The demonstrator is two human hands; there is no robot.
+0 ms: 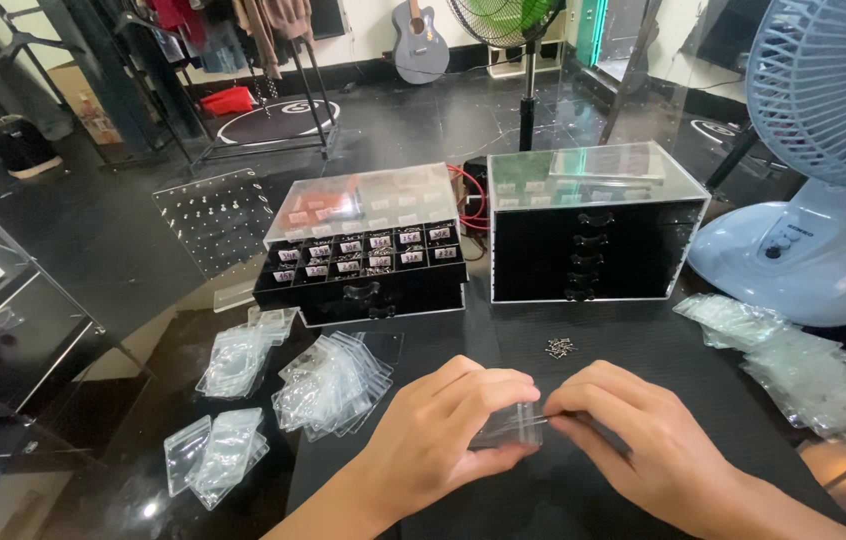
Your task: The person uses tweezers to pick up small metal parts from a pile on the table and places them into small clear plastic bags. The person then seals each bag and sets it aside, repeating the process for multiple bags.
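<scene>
Fingers of both my hands pinch one small clear bag (511, 425) low over the black mat (633, 350) — my left hand (443, 430) grips its left end between thumb and fingertips, my right hand (633, 435) holds the right edge the same way, so the bag sits between them, just off the mat. Just beyond it lies a little heap of screws (560, 347) on the mat, well clear of my knuckles. To the left are loose piles of empty bags (328, 385), and more are heaped at the right (803, 365). Farther back stands a black drawer box (363, 250) with its labelled tray open, and beside it a taller drawer case (593, 225) with its drawers shut. A pale fan (813, 170) stands at the right.
</scene>
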